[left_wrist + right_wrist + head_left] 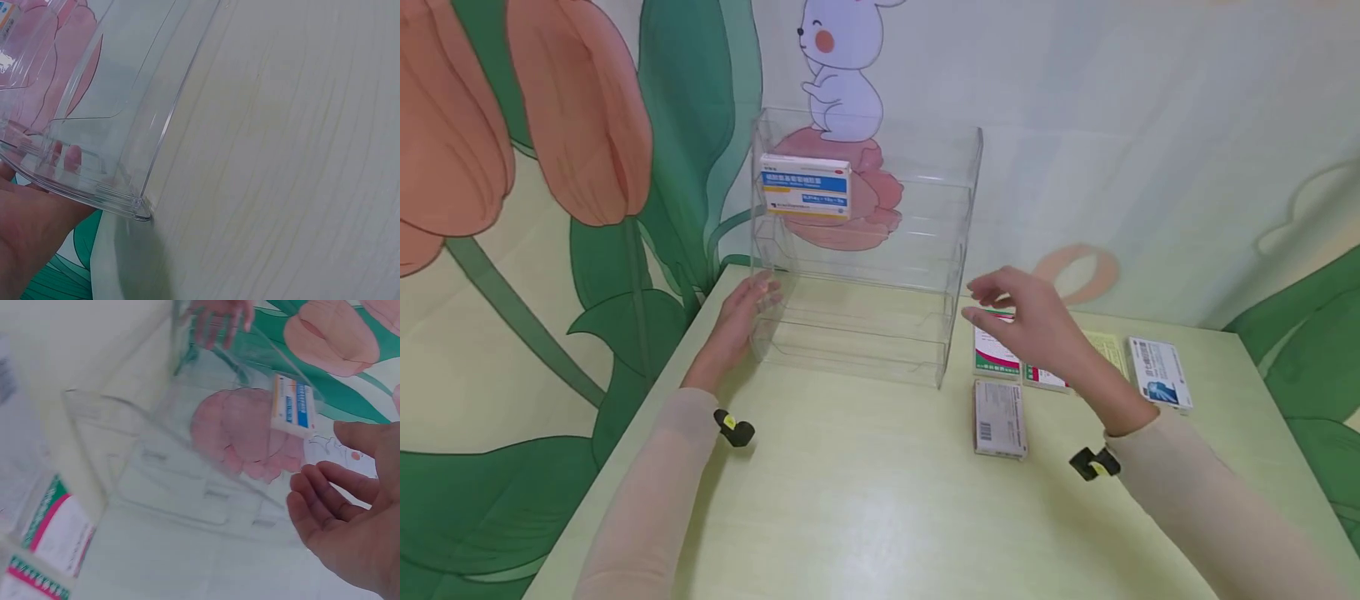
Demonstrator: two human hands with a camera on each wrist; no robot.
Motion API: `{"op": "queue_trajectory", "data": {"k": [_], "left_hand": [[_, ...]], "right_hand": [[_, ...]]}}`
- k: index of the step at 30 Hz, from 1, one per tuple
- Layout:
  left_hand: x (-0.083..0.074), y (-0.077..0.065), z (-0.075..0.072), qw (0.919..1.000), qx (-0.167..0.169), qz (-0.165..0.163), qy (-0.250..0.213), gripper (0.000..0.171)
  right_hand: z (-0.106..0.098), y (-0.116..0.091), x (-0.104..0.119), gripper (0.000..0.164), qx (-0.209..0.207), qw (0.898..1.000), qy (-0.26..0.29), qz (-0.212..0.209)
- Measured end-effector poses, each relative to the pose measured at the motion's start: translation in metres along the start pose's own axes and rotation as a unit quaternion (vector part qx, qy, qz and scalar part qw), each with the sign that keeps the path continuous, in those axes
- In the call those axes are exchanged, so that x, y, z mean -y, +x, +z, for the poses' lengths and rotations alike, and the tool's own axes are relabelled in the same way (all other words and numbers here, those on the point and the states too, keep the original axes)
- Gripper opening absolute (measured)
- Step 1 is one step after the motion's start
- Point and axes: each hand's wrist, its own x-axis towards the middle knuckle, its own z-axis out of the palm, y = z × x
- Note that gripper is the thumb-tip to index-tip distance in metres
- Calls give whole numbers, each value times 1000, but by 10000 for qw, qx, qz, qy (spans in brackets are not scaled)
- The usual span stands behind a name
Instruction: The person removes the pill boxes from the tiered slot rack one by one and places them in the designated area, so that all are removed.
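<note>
A clear plastic tiered display rack (857, 333) stands on the table against the wall. On its upper tier, at the left end, rests a white medicine box (807, 187) with a blue band. My left hand (741, 321) rests against the rack's left side, fingers extended along the clear panel, as the right wrist view also shows. Just beyond the rack's right side my right hand (1026, 317) is raised with bent fingers, thumb and fingertips apart, nothing between them. Below it lies a white, green and pink medicine box (996, 360), partly covered by the hand.
Right of the rack, more boxes lie on the pale table (850, 500): a greyish box (998, 419) nearest me, a second green and pink box (1047, 380), a yellowish one (1107, 348) and a white and blue one (1159, 373). A printed wall covering (1135, 167) hangs behind.
</note>
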Motion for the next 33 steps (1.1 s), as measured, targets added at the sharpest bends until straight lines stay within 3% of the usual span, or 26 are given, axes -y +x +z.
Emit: {"op": "queue_trajectory", "data": {"k": [11,15,19,23,27,33], "left_hand": [[-1,0,-1,10000,4,-2,26,56],[-1,1,-3,10000,74,-56,-15,57],[-2,0,-4,9999,104,-125,-42,57],[-2,1,-4,9999,105,-95,-45,58],[-2,2,-3,9999,132,-32,-8,59],[-1,2,-3,9998,164,-9,119,63]], "right_hand": [[15,96,54,50,-870,9928,12,-823],[23,131,67,55,-954,9907,84,-967],[36,162,77,62,-723,9917,-221,-1037],[45,184,84,70,-398,9890,-960,-1050],[50,196,84,77,-66,9809,-1598,-1105],[53,204,81,77,171,9700,-1936,-1459]]}}
